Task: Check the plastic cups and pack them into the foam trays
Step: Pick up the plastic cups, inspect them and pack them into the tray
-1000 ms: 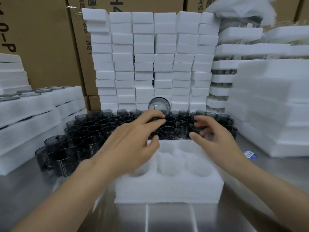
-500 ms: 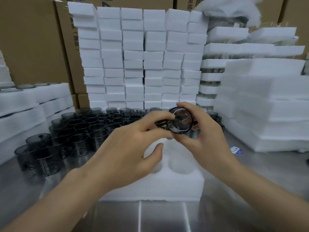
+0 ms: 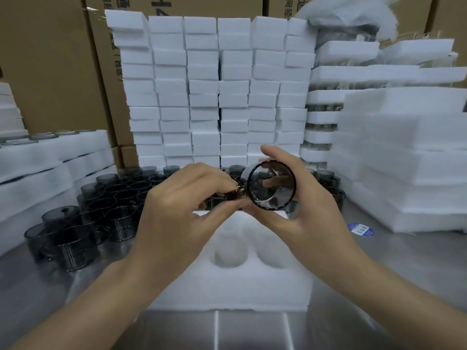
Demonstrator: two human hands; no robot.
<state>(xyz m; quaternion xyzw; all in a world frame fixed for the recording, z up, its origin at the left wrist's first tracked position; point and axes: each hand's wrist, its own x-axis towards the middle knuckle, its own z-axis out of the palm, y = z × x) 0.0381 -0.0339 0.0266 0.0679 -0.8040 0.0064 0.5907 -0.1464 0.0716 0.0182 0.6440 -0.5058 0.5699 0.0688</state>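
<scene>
Beyond both hands stands the wall of foam blocks [image 3: 214, 92], with cardboard boxes [image 3: 50, 72] behind it. Stacked foam trays [image 3: 404, 173] rise well out to the right of my right hand. Under my wrists the foam tray [image 3: 232, 286] sits on the steel tabletop [image 3: 252, 332]. The 2 pockets I can see are bare, so I judge packing of this tray has not begun. The loose cups [image 3: 106, 198] crowd the tabletop beyond and left of my left hand.

1 second ago both hands were stretched out over that cluster. Now my right hand [image 3: 310, 210] wraps 1 cup [image 3: 271, 188], raised above the tray's far edge and turned on its side, mouth toward me. My left hand [image 3: 182, 210] pinches a dark part at the cup's left edge. To me that is the check step under way.

Only my own left hand hovers between cup and pockets. A small blue sticker [image 3: 360, 229] lies just right of my right hand.
</scene>
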